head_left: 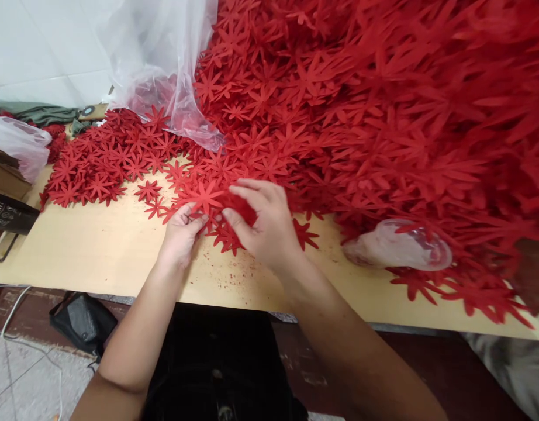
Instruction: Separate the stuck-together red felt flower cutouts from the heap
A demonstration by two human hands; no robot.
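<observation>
Between the thumb and fingers of my left hand [184,231] I pinch a red felt flower cutout [204,197] with several narrow petals. My right hand [267,222] hovers just right of it, thumb and fingers curved and apart, with nothing visible between them. Loose red cutouts [228,237] lie on the table under and between my hands. Behind them rises a large heap of the same red cutouts [304,105], reaching to the right edge. A lower pile of smaller, darker flower cutouts [98,158] spreads to the left.
A clear plastic cup [401,245] lies on its side at the right. Behind the left pile hangs a translucent plastic bag [164,64]. Dark boxes [9,213] stand at the left end of the tan table [103,245]. A black pouch [83,321] sits below the front edge.
</observation>
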